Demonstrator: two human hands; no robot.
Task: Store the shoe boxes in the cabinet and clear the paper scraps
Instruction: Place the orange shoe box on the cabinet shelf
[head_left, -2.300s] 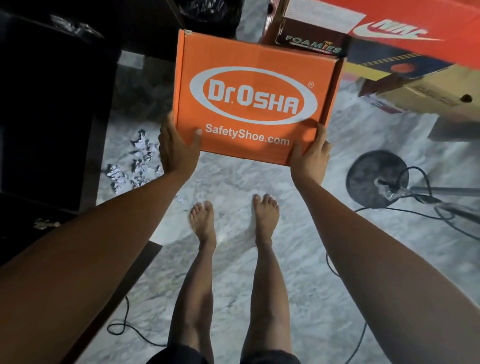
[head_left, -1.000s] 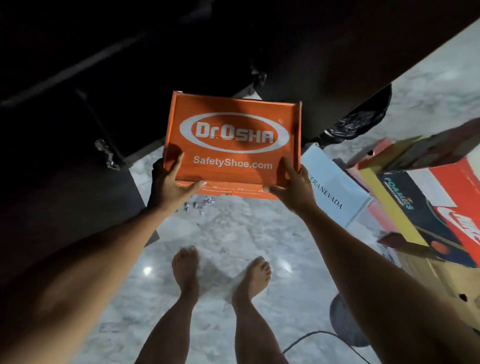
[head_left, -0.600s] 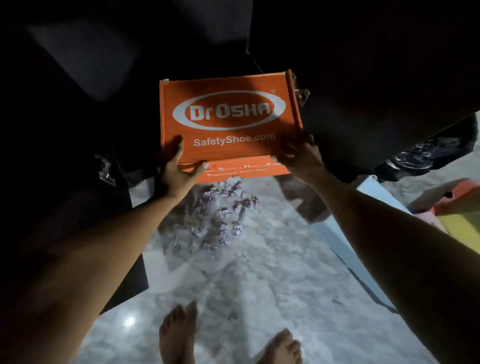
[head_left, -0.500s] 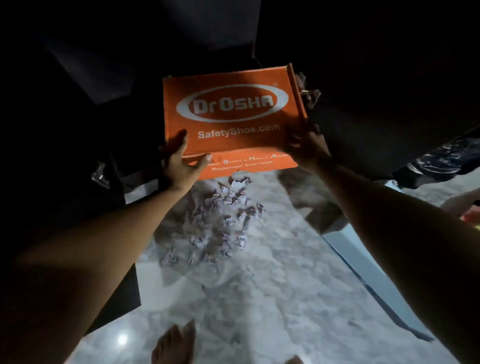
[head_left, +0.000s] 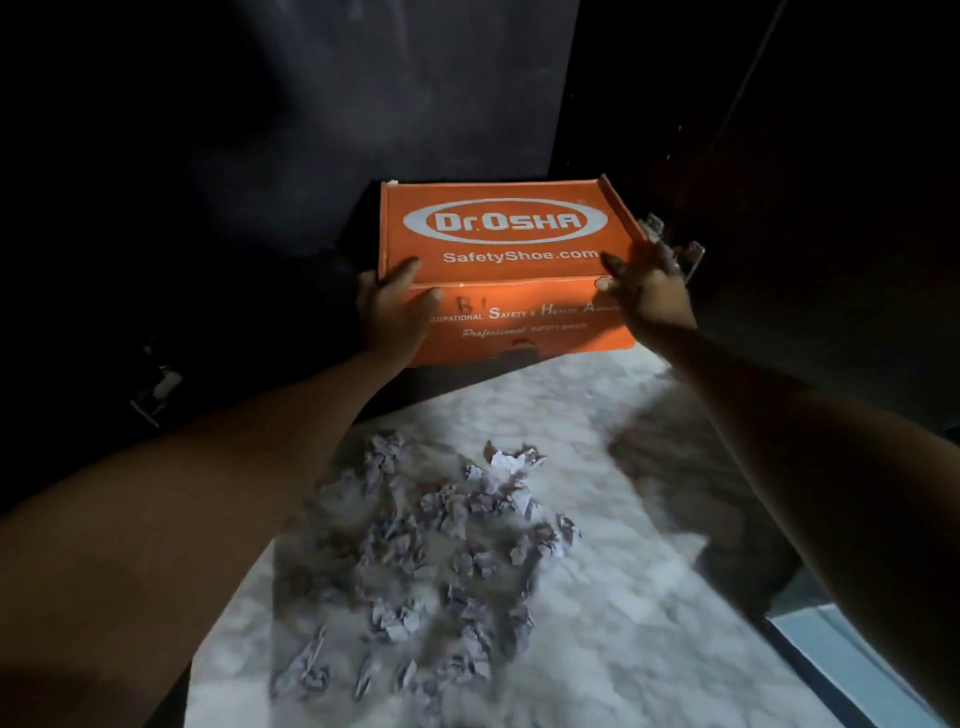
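Pushed deeper into the dark cabinet (head_left: 260, 156) now, the orange box (head_left: 498, 244) is gripped by left hand (head_left: 392, 306) and right hand (head_left: 649, 286) (paper scraps (head_left: 441, 545) wait below).

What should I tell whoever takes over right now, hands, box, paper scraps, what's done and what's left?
Left hand: grips the near left corner of the orange shoe box.
Right hand: holds the near right corner of the same box.
Box: lid closed, held level at the dark cabinet opening, far end reaching into it. Whether it rests on a shelf cannot be told.
Paper scraps: crumpled pieces scattered on the marble floor in front of the cabinet.
Done: box brought to the cabinet.
Left: probably push it fully in and let go, store any other boxes, then gather the scraps.
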